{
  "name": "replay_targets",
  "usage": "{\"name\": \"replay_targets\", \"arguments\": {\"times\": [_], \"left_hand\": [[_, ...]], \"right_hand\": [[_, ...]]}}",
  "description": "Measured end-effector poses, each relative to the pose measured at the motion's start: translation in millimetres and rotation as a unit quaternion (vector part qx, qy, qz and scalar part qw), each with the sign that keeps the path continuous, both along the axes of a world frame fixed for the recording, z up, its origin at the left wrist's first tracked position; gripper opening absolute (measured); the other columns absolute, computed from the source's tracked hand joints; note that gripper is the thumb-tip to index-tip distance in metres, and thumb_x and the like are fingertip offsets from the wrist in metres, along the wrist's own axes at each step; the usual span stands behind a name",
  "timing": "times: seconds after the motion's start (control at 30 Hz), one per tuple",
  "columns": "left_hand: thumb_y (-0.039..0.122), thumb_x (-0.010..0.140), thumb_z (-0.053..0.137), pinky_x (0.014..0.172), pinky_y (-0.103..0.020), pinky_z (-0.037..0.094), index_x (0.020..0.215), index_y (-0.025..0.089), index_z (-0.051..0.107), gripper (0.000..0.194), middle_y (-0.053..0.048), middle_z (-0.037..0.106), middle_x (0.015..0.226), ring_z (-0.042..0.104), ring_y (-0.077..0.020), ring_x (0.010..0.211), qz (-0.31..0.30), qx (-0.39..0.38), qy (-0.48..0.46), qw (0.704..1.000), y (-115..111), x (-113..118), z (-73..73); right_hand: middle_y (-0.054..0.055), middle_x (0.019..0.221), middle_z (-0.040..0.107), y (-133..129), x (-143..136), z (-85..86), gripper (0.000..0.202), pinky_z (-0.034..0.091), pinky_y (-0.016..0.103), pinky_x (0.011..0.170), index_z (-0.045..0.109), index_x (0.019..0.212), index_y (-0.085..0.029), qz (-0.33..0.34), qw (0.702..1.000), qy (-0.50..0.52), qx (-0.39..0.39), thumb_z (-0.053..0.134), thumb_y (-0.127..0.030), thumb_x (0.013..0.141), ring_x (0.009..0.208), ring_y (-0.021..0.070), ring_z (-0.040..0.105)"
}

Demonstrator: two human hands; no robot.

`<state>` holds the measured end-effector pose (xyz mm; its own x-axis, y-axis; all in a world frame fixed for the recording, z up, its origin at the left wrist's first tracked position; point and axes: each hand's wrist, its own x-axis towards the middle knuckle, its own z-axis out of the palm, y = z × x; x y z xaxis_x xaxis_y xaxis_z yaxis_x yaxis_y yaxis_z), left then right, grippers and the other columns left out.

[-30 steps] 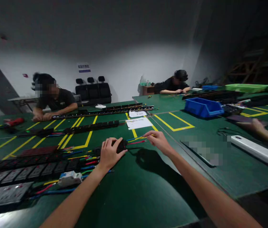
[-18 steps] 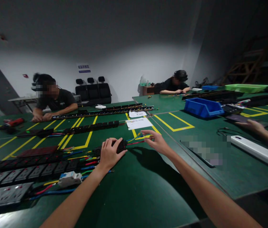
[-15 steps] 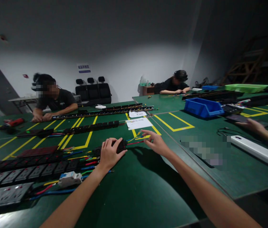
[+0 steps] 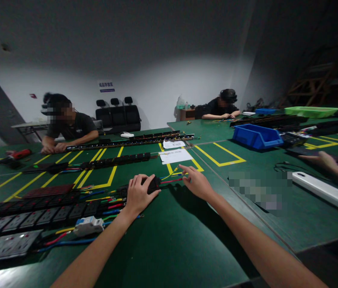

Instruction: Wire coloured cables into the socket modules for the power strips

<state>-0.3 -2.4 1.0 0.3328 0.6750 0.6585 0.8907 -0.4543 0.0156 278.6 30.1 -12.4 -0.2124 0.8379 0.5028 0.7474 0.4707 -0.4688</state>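
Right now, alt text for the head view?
The person's left hand presses down on a small black part on a green table, while the right hand, fingers spread, reaches over the coloured wires trailing from it. Black socket strips lie at left; two co-workers sit beyond.

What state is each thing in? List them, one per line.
Left hand: pressed flat on black part.
Right hand: open, fingertips at loose wires.
Blue bin: upright, contents unseen.
Paper: lying flat.
Breaker: lying on table, wired.
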Motion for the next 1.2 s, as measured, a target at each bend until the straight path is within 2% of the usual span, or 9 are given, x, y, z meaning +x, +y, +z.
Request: {"name": "replay_targets", "arguments": {"times": [0.37, 0.77, 1.07, 1.2], "left_hand": [[0.045, 0.079, 0.079, 0.085, -0.04, 0.045, 0.13, 0.021, 0.063, 0.058, -0.01, 0.059, 0.111, 0.056, -0.0274, 0.103, 0.001, -0.003, 0.009, 1.0, -1.0, -0.4, 1.0], [0.045, 0.08, 0.077, 0.086, -0.041, 0.045, 0.13, 0.022, 0.062, 0.057, -0.01, 0.059, 0.111, 0.055, -0.0279, 0.103, -0.003, -0.008, 0.006, 1.0, -0.8, 0.0, 1.1], [0.044, 0.078, 0.079, 0.086, -0.041, 0.045, 0.129, 0.022, 0.063, 0.058, -0.01, 0.059, 0.111, 0.056, -0.028, 0.103, -0.002, -0.009, 0.005, 1.0, -1.5, 0.2, 1.3], [0.045, 0.078, 0.079, 0.086, -0.041, 0.045, 0.13, 0.022, 0.063, 0.059, -0.01, 0.059, 0.111, 0.056, -0.0278, 0.103, -0.004, -0.01, 0.005, 1.0, -0.8, -0.3, 0.6]], "right_hand": [[0.004, 0.092, 0.063, -0.1, -1.2, 0.7, 0.061, 0.045, 0.027, 0.066, 0.049, 0.145, -0.02, 0.029, 0.999, 0.014, 0.003, 0.054, -0.016, 0.084, 0.07, 0.0145, 0.057], [0.007, 0.094, 0.067, -2.4, -1.8, 4.0, 0.056, 0.047, 0.029, 0.068, 0.051, 0.142, -0.016, 0.032, 0.999, 0.007, -0.007, 0.051, -0.018, 0.086, 0.075, 0.0173, 0.061], [0.005, 0.09, 0.071, -1.8, -1.9, 6.5, 0.045, 0.045, 0.03, 0.072, 0.06, 0.13, -0.017, 0.005, 1.0, 0.001, -0.009, 0.052, -0.016, 0.085, 0.073, 0.0172, 0.062], [0.003, 0.088, 0.071, -0.9, -1.9, 6.5, 0.035, 0.041, 0.028, 0.067, 0.062, 0.12, -0.02, -0.012, 1.0, -0.002, -0.013, 0.053, -0.017, 0.086, 0.071, 0.0167, 0.062]]}}
